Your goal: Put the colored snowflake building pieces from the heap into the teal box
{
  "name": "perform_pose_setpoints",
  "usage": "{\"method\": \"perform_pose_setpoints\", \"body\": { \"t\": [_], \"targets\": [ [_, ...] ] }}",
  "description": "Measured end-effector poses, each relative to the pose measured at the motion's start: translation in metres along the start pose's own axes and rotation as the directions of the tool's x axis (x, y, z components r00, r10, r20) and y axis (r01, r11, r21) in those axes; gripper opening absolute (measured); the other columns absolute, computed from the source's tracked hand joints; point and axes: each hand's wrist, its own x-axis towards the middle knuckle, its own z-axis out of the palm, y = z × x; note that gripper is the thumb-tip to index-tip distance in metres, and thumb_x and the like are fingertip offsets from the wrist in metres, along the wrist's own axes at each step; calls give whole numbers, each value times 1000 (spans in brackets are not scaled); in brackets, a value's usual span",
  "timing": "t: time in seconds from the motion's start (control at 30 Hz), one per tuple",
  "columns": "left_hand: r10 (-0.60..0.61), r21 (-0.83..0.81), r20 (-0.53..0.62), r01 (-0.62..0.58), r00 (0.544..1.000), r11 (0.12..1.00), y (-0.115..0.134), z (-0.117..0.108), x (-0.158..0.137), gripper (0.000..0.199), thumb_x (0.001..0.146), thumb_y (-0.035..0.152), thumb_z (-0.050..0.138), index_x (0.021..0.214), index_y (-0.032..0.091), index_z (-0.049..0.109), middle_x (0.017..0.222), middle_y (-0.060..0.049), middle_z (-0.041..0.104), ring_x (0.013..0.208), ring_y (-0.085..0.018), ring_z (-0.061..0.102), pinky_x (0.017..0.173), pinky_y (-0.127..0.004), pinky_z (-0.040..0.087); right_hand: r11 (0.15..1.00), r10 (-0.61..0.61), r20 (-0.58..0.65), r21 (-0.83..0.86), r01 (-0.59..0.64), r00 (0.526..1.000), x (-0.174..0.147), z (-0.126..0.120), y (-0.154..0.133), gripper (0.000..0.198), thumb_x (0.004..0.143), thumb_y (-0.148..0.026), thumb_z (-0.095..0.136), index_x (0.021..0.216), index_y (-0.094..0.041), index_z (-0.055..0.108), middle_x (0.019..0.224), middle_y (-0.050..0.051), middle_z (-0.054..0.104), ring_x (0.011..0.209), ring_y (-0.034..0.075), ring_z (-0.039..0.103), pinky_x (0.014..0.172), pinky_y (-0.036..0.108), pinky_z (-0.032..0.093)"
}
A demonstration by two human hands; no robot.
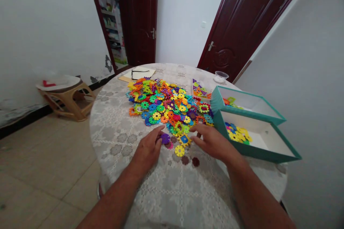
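A large heap of colourful notched plastic discs and frames (pixel 172 105) lies in front of my hands on the round table. My left hand (pixel 147 148) is at the near side of the heap, with a purple notched disc (pixel 165 138) held at its thumb and fingers. To the right, my right hand (pixel 212 140) reaches in with thumb and forefinger apart and nothing between them. A yellow square frame with a blue middle (pixel 185 139) sits close to its fingertips. Between my forearms lie a yellow notched disc (pixel 179 150) and a dark red disc (pixel 196 161).
Two green-edged boxes with white insides stand at the right; the nearer box (pixel 271 150) holds yellow and blue pieces. Behind them is a clear plastic bowl (pixel 221 76). Glasses (pixel 139 71) rest on paper at the far left. A stool (pixel 68 98) stands on the floor.
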Motion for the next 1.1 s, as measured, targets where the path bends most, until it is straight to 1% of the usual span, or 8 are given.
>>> {"method": "perform_pose_setpoints", "body": {
  "t": [0.1, 0.2, 0.43, 0.6, 0.7, 0.9, 1.0, 1.1],
  "targets": [
    [-19, 10, -25, 19, 1000, 1000, -2, 1, 0, 48, 95, 14, 51, 141, 22, 58, 117, -7, 76, 109, -20, 73, 101, -42, 58, 990, 58, 43, -130, -52, 997, -3, 38, -13, 22, 95, -33, 66, 114, -22, 69, 113, 11, 70, 103, 27, 68, 86, 35, 52],
    [-29, 19, -43, 30, 999, 999, -2, 2, 0, 48, 94, 13, 53, 140, 22, 60, 117, -7, 76, 107, -20, 72, 100, -41, 58, 970, 146, 15, -199, -140, 989, -2, 56, -17, 31, 94, -39, 68, 120, -21, 67, 117, 13, 65, 106, 29, 67, 84, 36, 52],
    [13, 66, -59, -9, 998, 998, -2, 2, 0, 44, 94, 15, 55, 136, 22, 62, 110, -5, 75, 101, -19, 71, 96, -38, 59, 999, 47, -79, -4, -48, 996, -6, 58, 2, 43, 91, -27, 66, 133, -20, 60, 122, 12, 63, 115, 28, 63, 100, 40, 51],
    [90, 125, -34, -85, 995, 989, -5, 5, 0, 32, 97, 17, 53, 127, 21, 65, 120, -9, 73, 113, -22, 69, 102, -41, 56, 991, 43, -229, 135, -12, 972, 4, 61, 8, 41, 91, -30, 66, 131, -23, 61, 116, 10, 62, 108, 27, 64, 97, 41, 54],
    [113, 133, -13, -110, 994, 985, -5, 5, 1, 29, 98, 17, 52, 123, 20, 66, 116, -9, 72, 112, -23, 68, 101, -41, 56, 994, 54, -322, 112, -18, 945, 18, 73, 3, 47, 92, -30, 65, 138, -23, 56, 126, 13, 62, 118, 29, 62, 103, 44, 52],
    [125, 125, 10, -125, 992, 984, -4, 5, 1, 28, 95, 15, 53, 120, 20, 66, 112, -8, 71, 108, -22, 68, 98, -40, 56, 989, 82, -254, -101, -111, 964, 29, 97, -4, 54, 94, -32, 62, 145, -18, 51, 129, 17, 63, 120, 32, 61, 99, 45, 53],
    [130, 129, 7, -129, 992, 983, -4, 5, 1, 27, 96, 15, 53, 119, 20, 66, 112, -8, 70, 108, -22, 67, 99, -41, 56, 990, 70, -300, -93, -102, 951, 27, 97, -1, 58, 90, -28, 61, 147, -18, 51, 130, 18, 61, 119, 31, 61, 97, 43, 55],
    [147, 125, -10, -145, 989, 982, 0, 4, 1, 28, 95, 13, 53, 119, 19, 65, 115, -9, 68, 111, -23, 65, 101, -41, 55, 998, 62, -372, 21, -58, 926, 26, 91, 4, 58, 88, -28, 60, 145, -18, 54, 128, 17, 62, 120, 31, 61, 101, 45, 53]
  ]
}}
